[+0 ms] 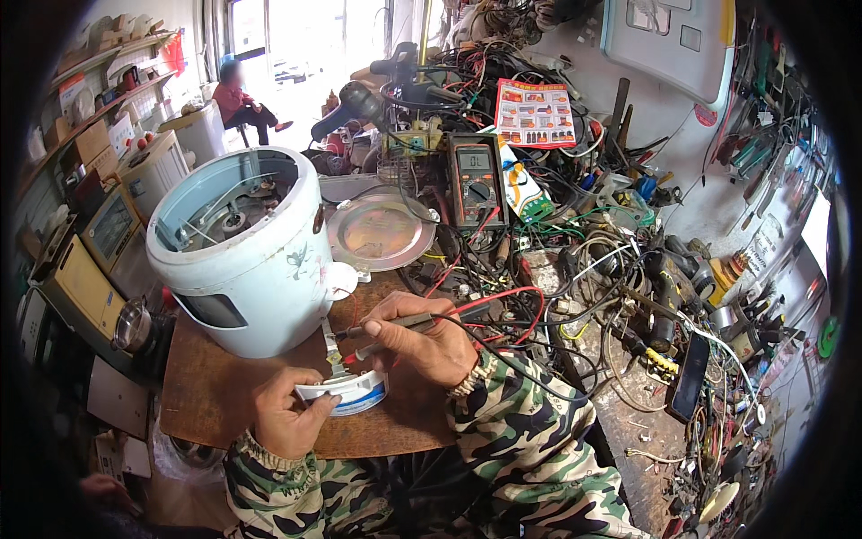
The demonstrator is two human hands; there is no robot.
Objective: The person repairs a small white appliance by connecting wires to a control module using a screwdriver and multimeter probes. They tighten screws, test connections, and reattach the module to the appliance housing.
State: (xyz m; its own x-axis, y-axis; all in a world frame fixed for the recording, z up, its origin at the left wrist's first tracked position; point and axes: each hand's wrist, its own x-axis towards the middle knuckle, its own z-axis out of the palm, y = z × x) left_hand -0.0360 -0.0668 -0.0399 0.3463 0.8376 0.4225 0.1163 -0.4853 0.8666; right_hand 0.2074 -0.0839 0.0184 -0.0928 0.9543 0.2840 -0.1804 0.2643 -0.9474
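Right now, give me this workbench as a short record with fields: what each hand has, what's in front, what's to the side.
left hand: holds a small white and blue part on the wooden board
right hand: grips two meter probes, tips at the part
in front: pale blue cooker body, opened, lying tilted
behind: round metal plate, multimeter
right side: tangle of wires and tools
background: seated person

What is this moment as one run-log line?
left hand: holds white part | right hand: holds test probes on it | rice cooker: open, behind
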